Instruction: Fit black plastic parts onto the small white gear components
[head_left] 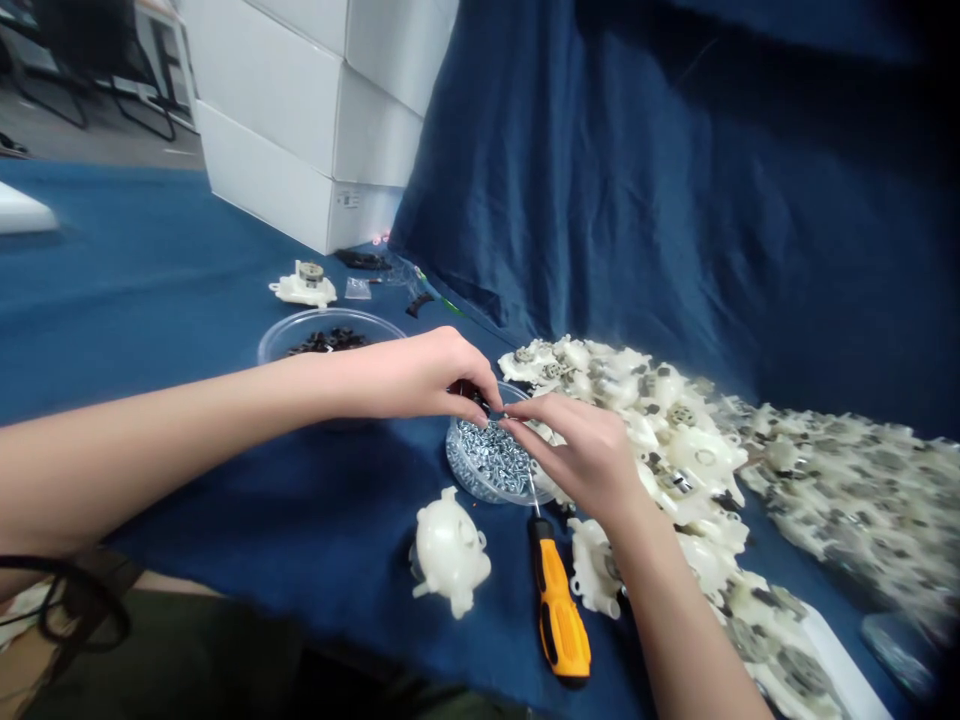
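Note:
Above a clear round tub [463, 478] of small silver screws [491, 455], my two hands meet at the fingertips. My left hand [442, 375] is closed around a small black part [480, 396], mostly hidden by the fingers. Thumb and forefinger of my right hand [577, 440] pinch a tiny piece, apparently a screw [505, 411], against that part. In front of the tub lies a white plastic housing [450, 550]. A yellow and black screwdriver [559, 610] rests to its right, shaft towards the tub. Another white housing [594, 568] sits beside my right wrist.
A clear tub [270, 340] of black parts stands behind my left forearm. A heap of white housings [660, 420] spreads to the right, with another pile [862, 490] beyond. White boxes [270, 110] are stacked at the back left; a blue cloth [600, 180] hangs behind.

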